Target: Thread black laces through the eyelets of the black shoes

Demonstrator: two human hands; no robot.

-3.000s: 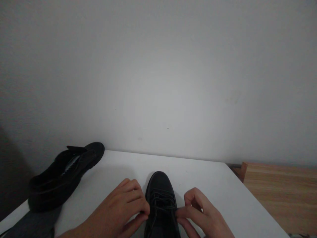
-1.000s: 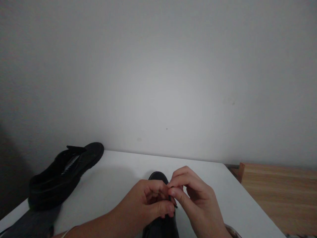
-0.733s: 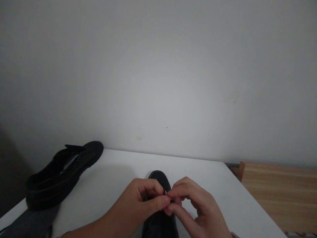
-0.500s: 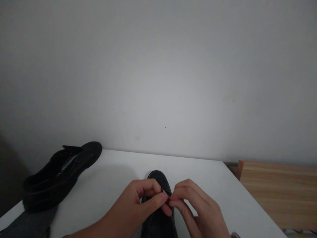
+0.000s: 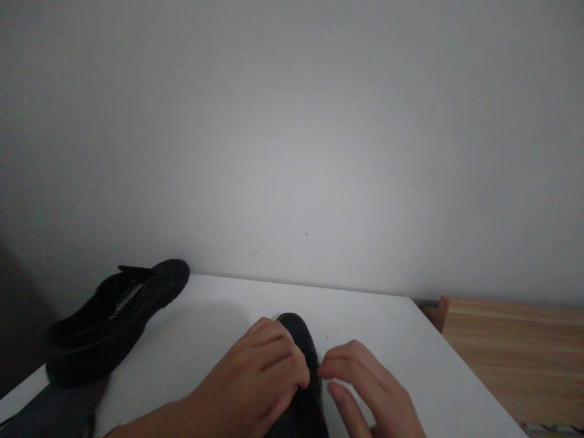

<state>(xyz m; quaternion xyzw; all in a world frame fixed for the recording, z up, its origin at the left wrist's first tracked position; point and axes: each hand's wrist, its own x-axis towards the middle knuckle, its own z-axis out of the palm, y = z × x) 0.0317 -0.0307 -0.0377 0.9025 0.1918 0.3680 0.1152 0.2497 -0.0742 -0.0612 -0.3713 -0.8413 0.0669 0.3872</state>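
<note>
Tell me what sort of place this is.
Probably a plain room indoors, perhaps at home: a white table against a bare pale wall, two black shoes on it, and a wooden surface beside it.

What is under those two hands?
A black shoe on the white table. Only its toe shows; the left hand and right hand cover its laces.

The black shoe point(image 5: 305, 359) under the hands looks like smooth leather with a faint sheen on its toe. To its left, the second black shoe point(image 5: 114, 322) looks matt and softer, perhaps suede or cloth. Both rest on a smooth, matt white table point(image 5: 214, 322). Right of the table, a wood-grain surface point(image 5: 511, 353) shows a light, dull finish. The wall point(image 5: 292, 140) behind the table is plain and matt.
</note>
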